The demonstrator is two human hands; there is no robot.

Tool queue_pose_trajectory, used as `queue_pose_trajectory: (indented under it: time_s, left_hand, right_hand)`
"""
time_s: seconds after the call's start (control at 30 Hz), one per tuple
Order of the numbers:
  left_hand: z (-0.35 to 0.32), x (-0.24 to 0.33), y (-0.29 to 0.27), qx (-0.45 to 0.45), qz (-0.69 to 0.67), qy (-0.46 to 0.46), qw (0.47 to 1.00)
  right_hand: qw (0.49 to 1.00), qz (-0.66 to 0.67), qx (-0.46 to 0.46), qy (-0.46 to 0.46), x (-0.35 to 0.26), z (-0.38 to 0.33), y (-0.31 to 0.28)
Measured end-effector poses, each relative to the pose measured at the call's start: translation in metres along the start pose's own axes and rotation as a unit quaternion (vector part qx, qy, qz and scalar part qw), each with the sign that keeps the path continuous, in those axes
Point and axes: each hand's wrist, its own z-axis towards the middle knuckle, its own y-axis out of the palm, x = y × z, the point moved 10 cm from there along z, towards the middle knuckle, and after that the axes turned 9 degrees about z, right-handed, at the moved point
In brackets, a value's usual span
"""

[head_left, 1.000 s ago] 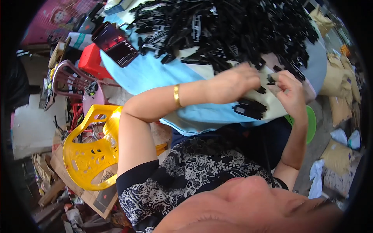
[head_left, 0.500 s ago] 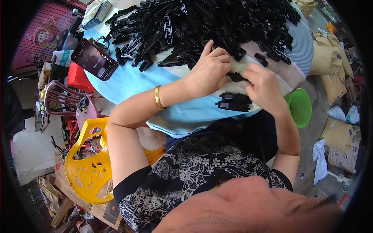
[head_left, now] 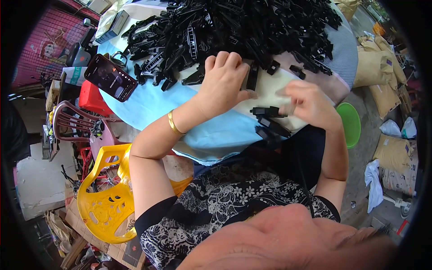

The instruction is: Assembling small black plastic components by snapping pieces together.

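A large heap of black plastic parts (head_left: 234, 31) covers the far side of the table. My left hand (head_left: 223, 83), a gold bangle on its wrist, is at the heap's near edge with fingers curled down and thumb held out; its fingertips are hidden. Beside those fingers is a long black plastic part (head_left: 253, 76). My right hand (head_left: 310, 103) is farther right, its fingers smeared by motion. Next to its fingertips lies a black block-shaped part (head_left: 266, 111). Two similar parts, a middle one (head_left: 275, 126) and a blurred, tilted one (head_left: 267, 137), are nearer the table's front edge.
A lit phone (head_left: 110, 77) and a tissue box (head_left: 112, 26) are on the cloth-covered table (head_left: 130, 105) at left. A yellow chair (head_left: 105, 198) and a pink chair (head_left: 85, 126) stand left. At right are a green bin (head_left: 349, 123) and brown sacks (head_left: 375, 67).
My left hand has moved left and its fingers have curled down. My right hand has shifted slightly down and right. Three block-shaped parts now show at the front instead of two, the nearest ones askew.
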Motion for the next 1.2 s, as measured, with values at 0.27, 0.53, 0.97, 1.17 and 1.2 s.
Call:
queue_pose_trajectory:
  time_s: [0.27, 0.53, 0.97, 1.17, 1.2]
  left_hand:
    - [0.001, 0.012, -0.002, 0.034, 0.033, -0.007, 0.999]
    - [-0.001, 0.015, 0.012, 0.009, 0.036, -0.013, 0.999]
    - [-0.009, 0.035, 0.02, 0.002, -0.111, 0.078, 0.991]
    - [-0.005, 0.028, 0.019, -0.009, -0.107, 0.043, 0.993]
    - [-0.005, 0.026, 0.021, -0.027, -0.096, 0.031, 0.995]
  right_hand:
    - [0.952, -0.246, 0.18, -0.029, 0.031, 0.005, -0.037]
    - [0.985, 0.047, 0.168, 0.0, 0.029, 0.006, -0.031]
    - [0.983, -0.132, 0.127, 0.003, 0.009, -0.002, -0.031]
    - [0.979, -0.114, 0.137, -0.095, -0.011, 0.006, -0.009]
    - [0.979, -0.114, 0.137, -0.095, -0.011, 0.004, -0.012]
